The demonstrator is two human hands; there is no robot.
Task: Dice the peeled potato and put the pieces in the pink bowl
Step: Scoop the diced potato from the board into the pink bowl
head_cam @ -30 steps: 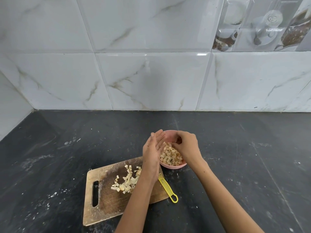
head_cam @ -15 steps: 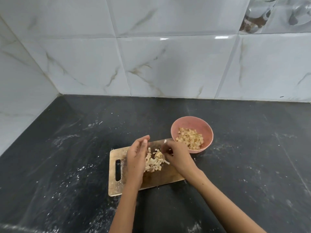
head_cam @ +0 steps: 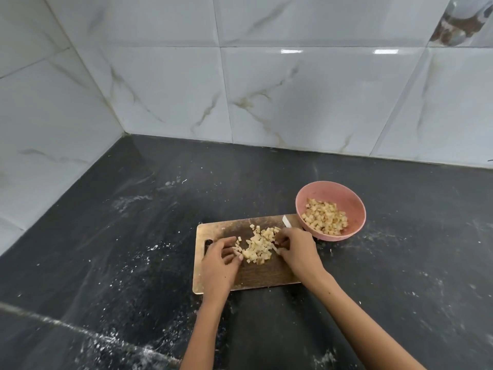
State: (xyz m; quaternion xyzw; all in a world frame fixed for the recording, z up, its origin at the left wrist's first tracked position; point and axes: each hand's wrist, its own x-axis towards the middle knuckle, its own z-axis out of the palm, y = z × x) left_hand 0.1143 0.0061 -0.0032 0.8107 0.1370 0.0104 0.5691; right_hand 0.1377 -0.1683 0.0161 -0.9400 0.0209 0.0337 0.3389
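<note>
Hands flank the dice [head_cam: 258, 247] on the board [head_cam: 264, 276], your left hand [head_cam: 220, 263] and right hand [head_cam: 296, 249] curling fingers inward to gather them, holding nothing firmly yet, bowl [head_cam: 346, 194] just beside for a short carry.

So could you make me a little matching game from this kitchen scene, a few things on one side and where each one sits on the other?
Things:
1. pink bowl
2. loose potato pieces
3. cutting board
4. left hand

Places:
A. between the two hands
B. on the board's slotted end
C. right of the board, holding diced potato
D. flat on the dark counter

Pairs: 1-C, 2-A, 3-D, 4-B
</note>
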